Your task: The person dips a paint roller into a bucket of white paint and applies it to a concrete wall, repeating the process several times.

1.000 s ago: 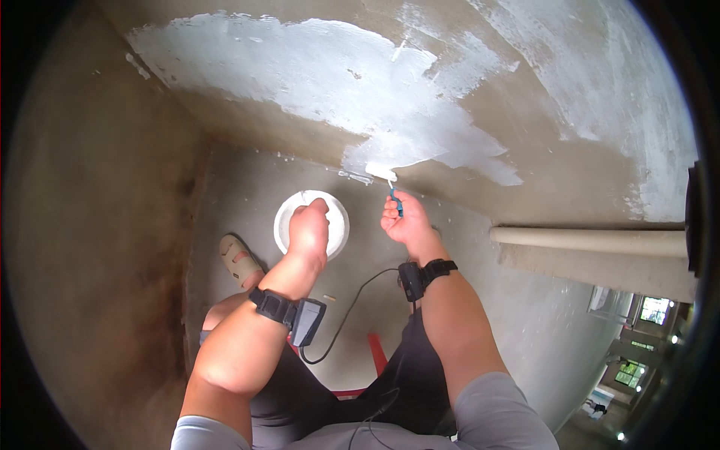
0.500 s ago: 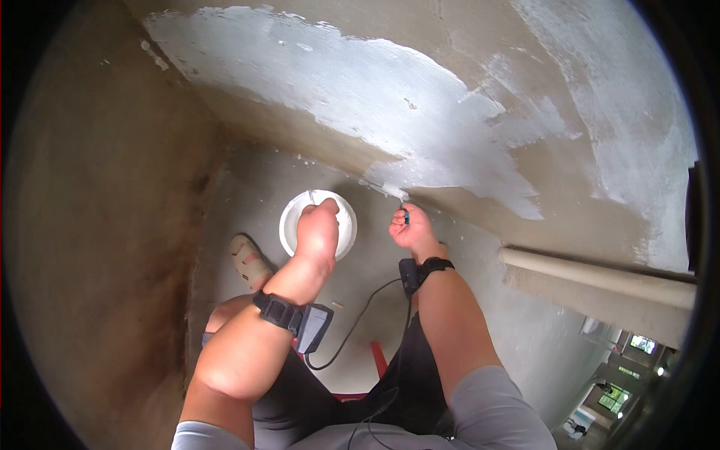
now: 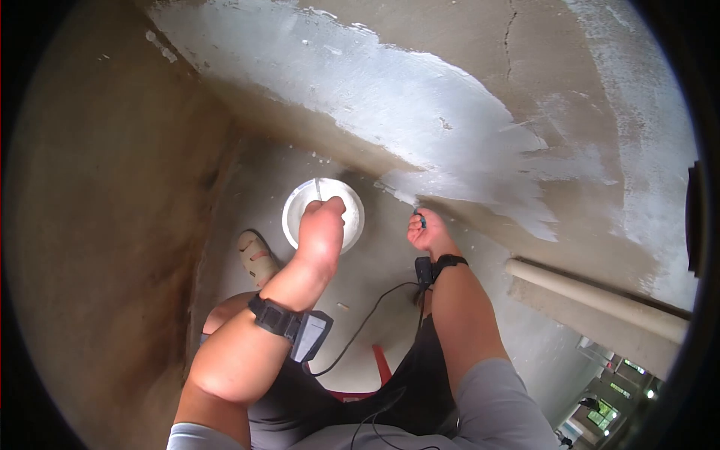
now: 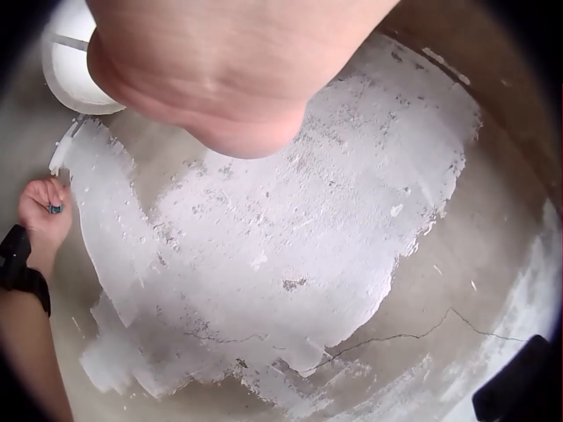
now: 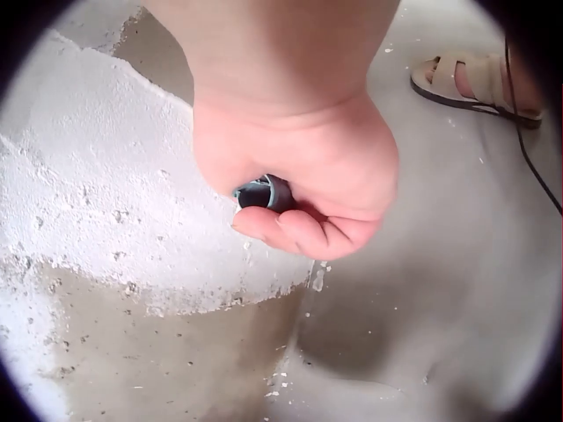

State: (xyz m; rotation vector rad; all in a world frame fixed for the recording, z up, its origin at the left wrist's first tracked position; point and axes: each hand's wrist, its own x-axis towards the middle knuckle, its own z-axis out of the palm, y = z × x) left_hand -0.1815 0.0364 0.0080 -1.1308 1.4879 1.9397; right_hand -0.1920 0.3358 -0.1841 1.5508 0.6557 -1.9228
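My right hand (image 3: 429,230) curls round the blue handle (image 5: 264,193) of a small paint roller. The white roller (image 4: 63,149) lies against the foot of the wall, at the lower edge of the white coating (image 3: 420,97). To the left, my left hand (image 3: 321,225) is in a fist over a round white bucket (image 3: 292,217). A thin pale bar (image 3: 317,189), like the bucket's handle, runs from the rim into that fist. Its fingers are mostly hidden from above, and the bucket holds white material.
A bare brown wall (image 3: 112,210) stands at the left. At the right a pale roll or pipe (image 3: 600,296) lies along the wall. A sandalled foot (image 3: 256,259) is beside the bucket, and red stool legs (image 3: 382,365) show between my knees. A cable (image 3: 367,330) hangs between the wrists.
The roller and right hand have moved right and down along the wall's base. The bucket and left hand have shifted slightly right with the turning view; both grips stay the same.
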